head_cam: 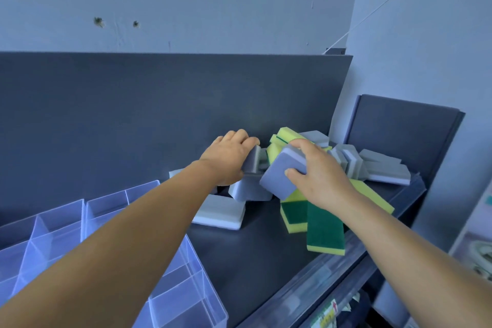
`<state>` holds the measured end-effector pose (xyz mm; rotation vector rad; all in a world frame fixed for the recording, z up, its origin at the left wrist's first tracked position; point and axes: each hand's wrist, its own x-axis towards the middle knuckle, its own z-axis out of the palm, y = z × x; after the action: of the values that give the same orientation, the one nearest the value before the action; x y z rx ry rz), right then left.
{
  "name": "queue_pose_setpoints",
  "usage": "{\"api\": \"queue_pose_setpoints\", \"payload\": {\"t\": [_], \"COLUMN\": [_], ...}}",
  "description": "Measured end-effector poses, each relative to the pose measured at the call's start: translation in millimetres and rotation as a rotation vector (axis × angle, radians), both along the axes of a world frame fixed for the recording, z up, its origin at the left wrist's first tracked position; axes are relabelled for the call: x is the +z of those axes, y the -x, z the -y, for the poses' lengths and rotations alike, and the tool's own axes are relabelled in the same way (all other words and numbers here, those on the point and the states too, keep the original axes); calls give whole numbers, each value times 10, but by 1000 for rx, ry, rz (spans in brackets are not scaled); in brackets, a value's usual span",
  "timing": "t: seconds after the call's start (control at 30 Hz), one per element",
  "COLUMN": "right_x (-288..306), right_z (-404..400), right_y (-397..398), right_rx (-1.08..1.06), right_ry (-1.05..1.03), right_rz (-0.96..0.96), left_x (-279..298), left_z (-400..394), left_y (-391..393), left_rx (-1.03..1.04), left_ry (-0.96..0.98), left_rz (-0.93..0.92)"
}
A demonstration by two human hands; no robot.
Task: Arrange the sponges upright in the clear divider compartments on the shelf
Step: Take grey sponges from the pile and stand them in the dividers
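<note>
I am gripping a grey sponge (282, 172) in my right hand (318, 180) and another grey sponge (252, 162) in my left hand (227, 157), both over the sponge pile (323, 221) on the shelf (255, 255), right of the clear divider (58, 224)

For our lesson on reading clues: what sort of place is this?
Probably a shop aisle or stockroom: a dark shelf with a label strip along its front edge, many loose sponges, and clear dividers.

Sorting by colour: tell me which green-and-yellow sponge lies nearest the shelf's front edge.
The long green-topped sponge, its end reaching the front rail; the others lie farther back.
</note>
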<state>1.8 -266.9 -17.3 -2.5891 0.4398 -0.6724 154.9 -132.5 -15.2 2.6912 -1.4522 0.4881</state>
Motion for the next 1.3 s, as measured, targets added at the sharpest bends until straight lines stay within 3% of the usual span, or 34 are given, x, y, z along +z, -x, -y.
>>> {"api": "queue_pose_setpoints", "payload": {"t": [0.17, 0.37, 0.63, 0.8, 0.93, 1.17, 1.3], "right_x": [47, 223, 383, 427, 453, 491, 483], "right_z": [-68, -388, -1124, -1623, -2029, -2787, -3187], "right_y": [-86, -308, -479, -477, -512, -667, -732], "right_rx": [13, 87, 465, 702, 855, 915, 880], "right_ry": [-69, -131, -455, -455, -433, -241, -276], "right_rz": [158, 269, 35, -111, -129, -25, 3], "left_x": [113, 228, 277, 279, 346, 498, 502], "left_z": [-296, -707, -1428, -2002, -2508, -3414, -3922], "left_y": [68, 333, 600, 717, 761, 909, 925], "left_rx": [-15, -106, 147, 340, 428, 522, 641], "left_ry": [293, 427, 473, 593, 554, 461, 457], "left_rz": [-60, -373, -455, -365, -302, -213, -158]}}
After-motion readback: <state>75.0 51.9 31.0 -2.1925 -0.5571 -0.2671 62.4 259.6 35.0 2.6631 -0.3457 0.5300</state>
